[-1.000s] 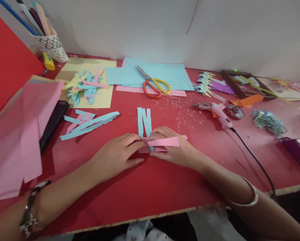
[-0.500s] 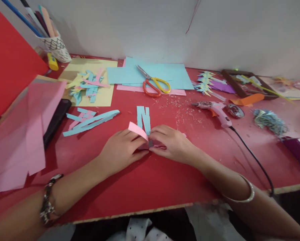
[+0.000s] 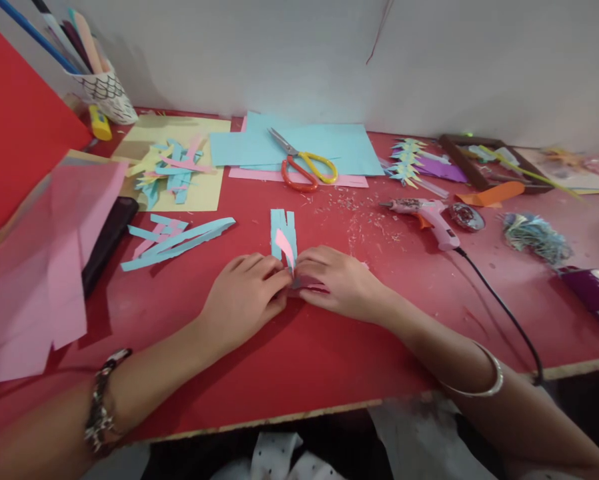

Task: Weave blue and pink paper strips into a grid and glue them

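At the middle of the red table (image 3: 279, 363), both hands meet over a small paper piece (image 3: 307, 285) of pink and blue. The right hand (image 3: 342, 283) pinches it between thumb and fingers; the left hand (image 3: 247, 293) has its fingers bunched together against the other side, their tips hidden, so whether they grip is unclear. Between them a pink strip (image 3: 285, 245) stands up and curls, in front of the blue strips (image 3: 277, 221) reaching away from the hands.

Narrow paper with rough edges could crease or tear if the hands pull unevenly. Should either side ease its pressure, the piece might spring open or its strips slide out of line. The glue gun (image 3: 429, 217) lies beyond the right hand, its cord (image 3: 504, 313) passing near the right forearm; a careless elbow might drag it.
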`<control>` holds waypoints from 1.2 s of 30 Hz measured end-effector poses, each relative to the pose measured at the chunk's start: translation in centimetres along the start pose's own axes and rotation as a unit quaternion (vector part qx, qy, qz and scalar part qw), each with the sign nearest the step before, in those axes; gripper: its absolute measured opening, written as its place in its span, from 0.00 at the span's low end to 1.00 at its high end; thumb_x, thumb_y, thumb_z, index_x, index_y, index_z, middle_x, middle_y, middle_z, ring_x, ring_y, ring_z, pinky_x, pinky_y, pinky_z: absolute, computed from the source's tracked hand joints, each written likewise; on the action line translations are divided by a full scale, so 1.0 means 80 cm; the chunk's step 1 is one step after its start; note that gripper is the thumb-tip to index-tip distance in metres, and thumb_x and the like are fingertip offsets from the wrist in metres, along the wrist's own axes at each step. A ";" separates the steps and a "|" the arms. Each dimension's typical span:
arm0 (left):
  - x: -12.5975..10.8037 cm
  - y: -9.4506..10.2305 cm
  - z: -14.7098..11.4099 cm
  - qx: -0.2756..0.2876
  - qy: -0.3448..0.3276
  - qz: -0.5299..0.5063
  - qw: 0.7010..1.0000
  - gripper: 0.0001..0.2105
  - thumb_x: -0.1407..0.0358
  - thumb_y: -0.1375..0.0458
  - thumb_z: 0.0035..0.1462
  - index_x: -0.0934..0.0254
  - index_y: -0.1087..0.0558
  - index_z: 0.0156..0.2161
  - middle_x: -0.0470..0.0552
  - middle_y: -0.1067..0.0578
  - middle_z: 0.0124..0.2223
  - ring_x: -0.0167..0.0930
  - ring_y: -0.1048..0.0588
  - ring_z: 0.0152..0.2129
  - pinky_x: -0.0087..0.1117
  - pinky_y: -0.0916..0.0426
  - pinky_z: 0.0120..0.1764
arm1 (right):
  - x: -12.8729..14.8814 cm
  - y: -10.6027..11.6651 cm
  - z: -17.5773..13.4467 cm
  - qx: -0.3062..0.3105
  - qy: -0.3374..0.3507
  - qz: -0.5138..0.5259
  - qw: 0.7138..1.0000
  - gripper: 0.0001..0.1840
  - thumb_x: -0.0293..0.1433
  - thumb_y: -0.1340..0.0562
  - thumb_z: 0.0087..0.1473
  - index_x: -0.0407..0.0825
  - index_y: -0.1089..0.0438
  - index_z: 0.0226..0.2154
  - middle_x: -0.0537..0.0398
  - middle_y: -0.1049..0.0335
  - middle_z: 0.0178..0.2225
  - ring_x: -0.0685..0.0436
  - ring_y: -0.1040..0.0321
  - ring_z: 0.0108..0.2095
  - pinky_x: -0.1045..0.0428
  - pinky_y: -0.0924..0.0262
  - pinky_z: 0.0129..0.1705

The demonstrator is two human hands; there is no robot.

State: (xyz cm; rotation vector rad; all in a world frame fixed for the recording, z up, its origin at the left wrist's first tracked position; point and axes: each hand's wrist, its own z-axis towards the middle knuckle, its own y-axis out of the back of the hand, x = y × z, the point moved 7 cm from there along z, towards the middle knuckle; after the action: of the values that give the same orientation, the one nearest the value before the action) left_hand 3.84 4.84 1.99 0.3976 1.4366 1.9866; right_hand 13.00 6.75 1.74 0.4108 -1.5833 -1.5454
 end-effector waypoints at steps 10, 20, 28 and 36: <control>0.004 -0.004 -0.005 0.033 -0.026 -0.034 0.999 0.08 0.70 0.49 0.52 0.61 0.28 0.32 0.50 0.27 0.34 0.34 0.30 0.33 0.40 0.37 0.42 | 0.003 0.007 -0.003 0.003 0.011 0.037 0.999 0.08 0.32 0.44 0.54 0.47 0.31 0.33 0.50 0.32 0.37 0.47 0.36 0.38 0.52 0.40 0.38; 0.016 -0.007 -0.008 0.076 -0.036 -0.133 0.987 0.08 0.69 0.49 0.56 0.60 0.27 0.34 0.50 0.27 0.37 0.32 0.31 0.34 0.33 0.35 0.36 | 0.000 0.001 -0.001 0.040 -0.011 0.075 0.996 0.08 0.32 0.41 0.52 0.48 0.32 0.36 0.51 0.35 0.39 0.47 0.38 0.41 0.51 0.41 0.43; 0.027 -0.003 -0.011 0.090 -0.113 -0.161 0.976 0.15 0.68 0.55 0.60 0.55 0.26 0.39 0.50 0.26 0.41 0.30 0.29 0.38 0.31 0.35 0.39 | 0.000 0.001 0.000 0.049 -0.023 0.087 0.995 0.10 0.33 0.41 0.53 0.47 0.32 0.38 0.49 0.36 0.39 0.46 0.40 0.42 0.51 0.43 0.45; 0.029 -0.003 -0.011 0.095 -0.082 -0.203 0.971 0.19 0.65 0.60 0.63 0.55 0.25 0.40 0.49 0.26 0.43 0.29 0.28 0.37 0.29 0.33 0.38 | 0.002 0.001 0.001 0.040 -0.018 0.063 0.997 0.10 0.32 0.41 0.51 0.46 0.33 0.37 0.49 0.36 0.39 0.46 0.39 0.41 0.51 0.42 0.42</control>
State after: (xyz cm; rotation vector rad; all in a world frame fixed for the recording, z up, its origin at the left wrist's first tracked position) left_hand 1.66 5.75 1.20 0.3112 1.4712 1.4656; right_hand 12.89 6.70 1.89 0.3233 -1.6707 -1.4038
